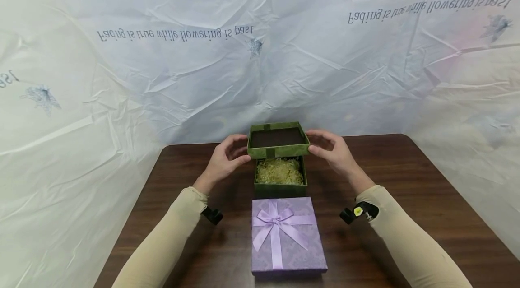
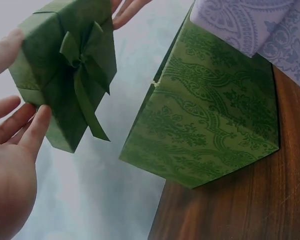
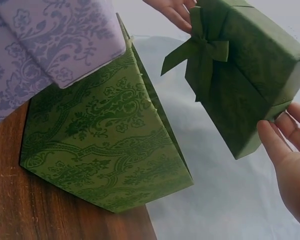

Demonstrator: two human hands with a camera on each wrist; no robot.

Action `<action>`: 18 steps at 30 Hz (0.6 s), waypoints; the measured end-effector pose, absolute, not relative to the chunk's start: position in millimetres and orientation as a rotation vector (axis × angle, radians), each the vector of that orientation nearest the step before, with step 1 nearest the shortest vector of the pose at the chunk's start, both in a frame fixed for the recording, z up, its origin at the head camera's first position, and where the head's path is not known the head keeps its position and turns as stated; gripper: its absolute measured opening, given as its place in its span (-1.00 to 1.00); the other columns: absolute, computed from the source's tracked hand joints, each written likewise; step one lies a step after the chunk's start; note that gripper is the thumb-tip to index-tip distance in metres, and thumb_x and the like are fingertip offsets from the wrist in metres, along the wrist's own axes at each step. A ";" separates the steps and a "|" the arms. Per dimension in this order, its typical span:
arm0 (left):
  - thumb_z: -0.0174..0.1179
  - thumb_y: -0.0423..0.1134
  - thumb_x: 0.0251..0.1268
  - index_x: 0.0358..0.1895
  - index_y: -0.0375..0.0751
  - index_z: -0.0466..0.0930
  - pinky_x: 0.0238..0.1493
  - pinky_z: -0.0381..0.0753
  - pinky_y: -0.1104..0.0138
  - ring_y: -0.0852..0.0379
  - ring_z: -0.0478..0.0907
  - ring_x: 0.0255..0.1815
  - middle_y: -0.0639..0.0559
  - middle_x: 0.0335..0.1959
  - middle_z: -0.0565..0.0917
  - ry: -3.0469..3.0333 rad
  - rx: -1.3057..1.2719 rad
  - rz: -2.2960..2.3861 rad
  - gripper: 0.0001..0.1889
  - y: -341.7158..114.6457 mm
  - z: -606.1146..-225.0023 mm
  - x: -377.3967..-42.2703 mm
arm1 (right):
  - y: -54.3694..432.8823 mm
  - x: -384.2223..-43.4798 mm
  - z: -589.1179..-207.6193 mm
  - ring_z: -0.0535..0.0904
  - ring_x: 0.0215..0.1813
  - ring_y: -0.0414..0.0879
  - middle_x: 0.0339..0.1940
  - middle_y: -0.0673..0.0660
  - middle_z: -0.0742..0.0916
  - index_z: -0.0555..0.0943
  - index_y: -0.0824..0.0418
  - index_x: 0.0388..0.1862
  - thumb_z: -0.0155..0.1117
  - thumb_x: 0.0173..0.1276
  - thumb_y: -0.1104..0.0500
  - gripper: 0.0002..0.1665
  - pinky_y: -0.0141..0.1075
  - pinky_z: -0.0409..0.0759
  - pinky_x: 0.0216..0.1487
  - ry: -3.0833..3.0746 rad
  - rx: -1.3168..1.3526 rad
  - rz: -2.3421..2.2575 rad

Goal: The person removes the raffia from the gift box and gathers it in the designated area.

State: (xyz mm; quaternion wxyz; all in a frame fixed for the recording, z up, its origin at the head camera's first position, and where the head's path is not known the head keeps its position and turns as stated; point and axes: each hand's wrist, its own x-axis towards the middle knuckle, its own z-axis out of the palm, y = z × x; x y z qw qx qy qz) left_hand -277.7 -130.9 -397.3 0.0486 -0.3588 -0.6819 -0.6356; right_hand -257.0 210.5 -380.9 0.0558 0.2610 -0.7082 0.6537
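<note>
Between both hands a green box lid [image 1: 278, 151] hangs in the air, its dark hollow underside turned toward the head camera. My left hand [image 1: 226, 158] grips its left side, thumb and fingers at the edge. On the opposite side my right hand [image 1: 334, 152] holds the lid the same way. The wrist views show a green ribbon bow [image 2: 80, 60] on the lid's outer face. Just below and nearer stands the patterned green box [image 3: 105, 135], open at the top, with yellowish shredded filler [image 1: 280, 171] inside.
A lilac gift box lid [image 1: 288, 234] with a ribbon bow lies in front of the green box, between the forearms. Everything stands on a dark wooden table [image 1: 195, 243]. Printed white sheeting [image 1: 203, 76] encloses the table's back and sides.
</note>
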 end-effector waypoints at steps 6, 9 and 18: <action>0.28 -0.67 0.07 0.34 -0.59 0.26 0.25 0.55 0.19 -0.39 0.27 0.34 -0.46 0.29 0.31 -2.091 -1.153 -1.883 -0.31 -135.0 -399.9 -280.7 | 213.6 -258.4 -381.2 0.53 0.24 -0.19 0.28 0.39 0.50 0.38 0.55 0.30 0.31 0.30 0.38 -0.39 -0.33 0.53 0.27 -2.185 0.853 1.995; 0.30 -0.64 0.08 0.37 -0.54 0.26 0.26 0.55 0.20 -0.29 0.29 0.37 -0.40 0.31 0.31 -2.137 -1.144 -1.865 -0.29 -137.7 -399.4 -280.7 | 214.0 -258.1 -380.6 0.53 0.26 -0.17 0.32 0.44 0.45 0.38 0.53 0.31 0.35 0.27 0.38 -0.35 -0.29 0.55 0.26 -2.204 0.876 1.990; 0.32 -0.61 0.08 0.37 -0.53 0.27 0.27 0.52 0.19 -0.27 0.33 0.35 -0.34 0.30 0.31 -2.255 -1.113 -1.800 -0.28 -143.1 -394.1 -275.7 | 212.8 -261.1 -381.6 0.55 0.25 -0.10 0.37 0.44 0.37 0.36 0.53 0.32 0.38 0.22 0.41 -0.30 -0.18 0.59 0.22 -2.255 0.941 1.984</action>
